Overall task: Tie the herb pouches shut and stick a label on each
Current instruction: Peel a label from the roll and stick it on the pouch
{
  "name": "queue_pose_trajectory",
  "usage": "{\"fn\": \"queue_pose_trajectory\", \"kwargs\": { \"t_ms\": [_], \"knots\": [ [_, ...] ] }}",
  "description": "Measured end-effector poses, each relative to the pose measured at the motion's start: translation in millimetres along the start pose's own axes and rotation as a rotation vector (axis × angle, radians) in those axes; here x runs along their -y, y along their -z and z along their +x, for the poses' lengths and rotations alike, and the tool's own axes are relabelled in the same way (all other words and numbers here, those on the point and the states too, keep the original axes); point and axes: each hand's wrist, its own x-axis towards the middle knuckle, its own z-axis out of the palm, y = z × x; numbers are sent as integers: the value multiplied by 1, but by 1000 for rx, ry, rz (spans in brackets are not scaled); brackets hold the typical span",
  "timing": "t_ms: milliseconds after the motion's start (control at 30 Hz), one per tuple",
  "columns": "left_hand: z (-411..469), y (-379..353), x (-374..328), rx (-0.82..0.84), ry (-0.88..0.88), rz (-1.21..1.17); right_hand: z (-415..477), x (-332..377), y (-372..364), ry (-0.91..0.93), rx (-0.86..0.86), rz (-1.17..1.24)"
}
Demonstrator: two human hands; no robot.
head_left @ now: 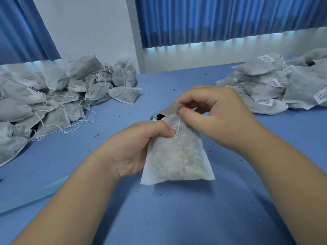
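Pouch [177, 156]: white, gauzy, filled with pale dried herbs; held upright at mid table [177, 218].
Left hand [141, 144]: grips the pouch neck with the thumb pinning the string [177, 126], likely to steady it.
Right hand [215, 110]: pinches a small label [169, 108] just above the neck, seemingly ready to stick it.
Piles: unlabelled pile [53, 96] on the left, labelled pile [265, 89] on the right.

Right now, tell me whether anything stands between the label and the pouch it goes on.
Nothing visible does. The right hand pinches the label just above the pouch; the left hand grips its neck from the left, thumb on the string.
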Motion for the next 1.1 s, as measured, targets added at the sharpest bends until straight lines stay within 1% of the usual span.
{"fn": "queue_pose_trajectory", "kwargs": {
  "t_ms": [200, 400, 500, 633, 767, 833, 900, 1000, 1033, 1100],
  "knots": [
    [-4, 4, -5, 1, 26, -59, 0, 1, 2, 112, 67, -107],
    [-5, 8, -5, 2, -2, -55, -1, 1, 6, 151, 120, -159],
    [-4, 10, -5, 5, 17, -48, -1, 2, 7, 144, 177, -227],
    [-4, 12, -7, 34, 50, -96, -2, 3, 8, 109, 254, -303],
    [-2, 12, -6, 10, 37, -69, -2, 6, 11, 64, 302, -343],
    [0, 13, -5, -20, 10, -101, -2, 8, 11, 44, 368, -382],
    [0, 12, -4, -9, -29, -160, -2, 11, 9, 33, 415, -404],
    [-1, 7, -4, 91, -88, -301, -3, 12, 8, 25, 367, -403],
    [-1, 6, -4, 67, -106, -321, -3, 12, 9, 15, 334, -371],
    [3, 7, -1, -73, -151, -251, -3, 11, 10, -16, 267, -274]
  ]
}}
